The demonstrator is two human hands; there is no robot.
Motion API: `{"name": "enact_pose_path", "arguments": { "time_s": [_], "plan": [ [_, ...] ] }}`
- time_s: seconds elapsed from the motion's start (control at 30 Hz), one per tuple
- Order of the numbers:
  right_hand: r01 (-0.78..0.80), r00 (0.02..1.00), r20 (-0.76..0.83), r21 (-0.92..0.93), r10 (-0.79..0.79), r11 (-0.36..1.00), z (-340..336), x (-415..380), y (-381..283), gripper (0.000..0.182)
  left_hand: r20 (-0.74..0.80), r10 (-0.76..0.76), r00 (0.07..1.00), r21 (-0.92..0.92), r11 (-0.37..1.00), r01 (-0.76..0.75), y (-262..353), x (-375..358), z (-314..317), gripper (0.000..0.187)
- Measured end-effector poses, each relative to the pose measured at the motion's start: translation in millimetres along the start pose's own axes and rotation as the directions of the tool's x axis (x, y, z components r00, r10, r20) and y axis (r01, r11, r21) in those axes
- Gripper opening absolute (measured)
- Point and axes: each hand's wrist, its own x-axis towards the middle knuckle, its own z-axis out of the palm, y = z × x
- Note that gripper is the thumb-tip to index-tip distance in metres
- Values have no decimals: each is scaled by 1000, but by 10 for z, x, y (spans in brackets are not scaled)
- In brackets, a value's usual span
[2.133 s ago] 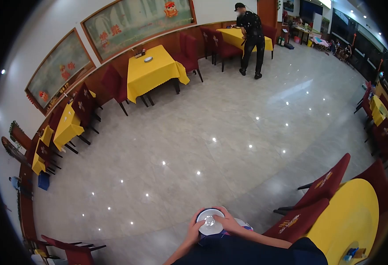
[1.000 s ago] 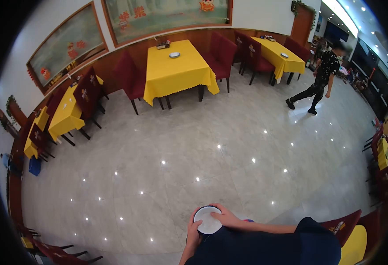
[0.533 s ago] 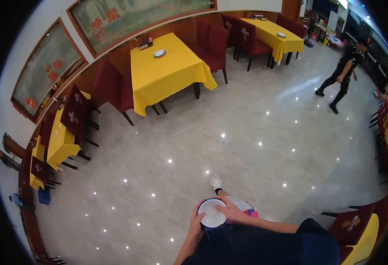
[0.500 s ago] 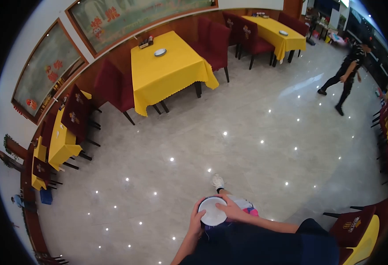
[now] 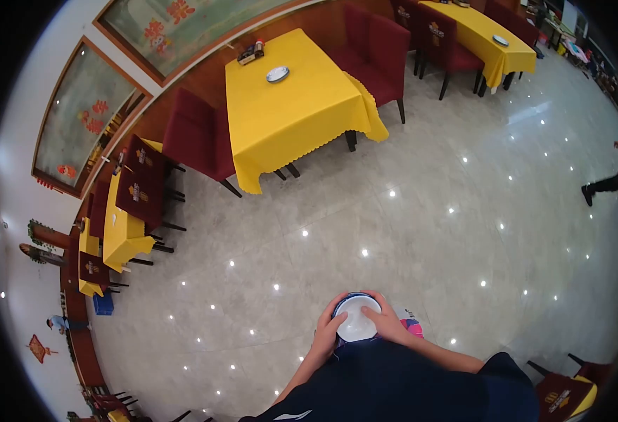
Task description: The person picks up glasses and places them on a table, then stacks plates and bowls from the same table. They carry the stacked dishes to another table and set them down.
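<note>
Close in front of my body I hold a round white bowl (image 5: 357,321) with a blue edge along its far side. My left hand (image 5: 327,328) is wrapped round its left side, the thumb over the rim. From the right, my right hand (image 5: 387,322) grips the same bowl, its thumb reaching over the inside. The bowl's underside and most of my fingers are hidden. Just right of my right hand, a bright pink patch (image 5: 412,326) shows below.
A table with a yellow cloth (image 5: 288,91) stands ahead, bearing a small plate (image 5: 278,74) and condiments, with dark red chairs (image 5: 200,137) beside it. More tables line the left wall and far right. A person in dark clothes (image 5: 615,179) is at the right edge. Shiny tiles cover the floor.
The view has swung right, and tables now appear closer. My hands still hold the bowl, with the right thumb drawn nearer its rim. The person has moved further toward the right edge.
</note>
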Motion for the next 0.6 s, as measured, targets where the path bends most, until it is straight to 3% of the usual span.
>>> {"name": "enact_pose_path", "arguments": {
  "time_s": [0.07,0.1,0.3,0.37,0.4,0.5,0.6],
  "plan": [
    [-94,994,-34,158,100,983,-25,275,-80,38,24,-15,1000,0,1000,15,104,309,-33,52],
    [-100,994,-35,147,106,984,-43,449,-136,38,24,-16,1000,-13,1000,16,158,494,-74,52],
    [-36,997,-74,-78,30,996,-4,1724,-371,40,50,-25,998,-132,991,31,654,1628,-415,52],
    [-29,997,-80,-268,8,963,35,2296,-468,39,31,-5,1000,-253,967,12,833,2085,-595,54],
    [0,996,-82,-333,-29,943,119,2535,-664,40,15,36,999,-203,979,-32,950,2316,-699,55],
    [67,997,-9,-298,-73,952,295,3444,-991,41,5,38,999,-329,944,-35,1691,2858,-821,56],
    [134,991,73,-356,-115,925,550,4206,-1526,42,-15,184,983,-327,928,-179,2101,3509,-1087,57]
  ]
}}
